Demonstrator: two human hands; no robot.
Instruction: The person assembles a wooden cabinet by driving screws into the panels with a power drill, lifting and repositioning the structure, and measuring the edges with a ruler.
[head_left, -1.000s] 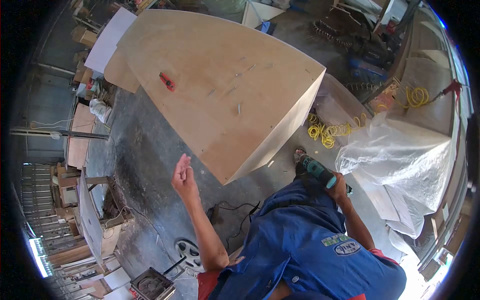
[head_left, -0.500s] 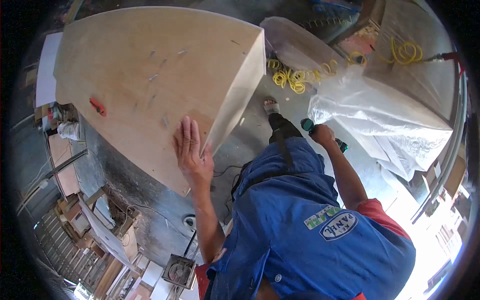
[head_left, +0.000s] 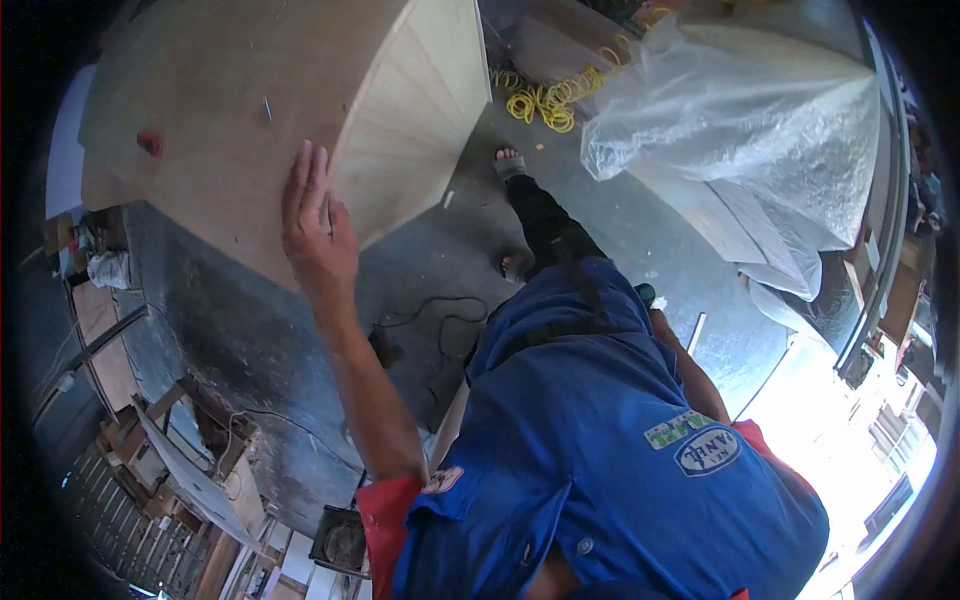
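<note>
My left hand [head_left: 318, 215] lies on the large curved plywood piece [head_left: 230, 160] near its corner, fingers stretched out and thumb by the edge. The piece's pale side face [head_left: 420, 120] shows beyond the fingertips. On the top rest a small red object [head_left: 150, 143] and a thin metal fastener [head_left: 267, 108]. At my right hip, my right hand [head_left: 657, 320] is mostly hidden by my blue shirt. The end of a dark green hand tool [head_left: 646, 293] sticks out beside it; its exact kind cannot be made out.
Yellow coiled air hose [head_left: 550, 105] lies on the floor ahead. Plastic-wrapped panels [head_left: 740, 130] stand at the right. A black cable [head_left: 440, 310] crosses the floor near my feet. Stacked boards [head_left: 190, 480] and a square fan-like unit [head_left: 341, 540] are at lower left.
My view has shifted, so the plywood piece sits further up and left and more of its side shows. My right hand with the green tool has dropped back beside my body.
</note>
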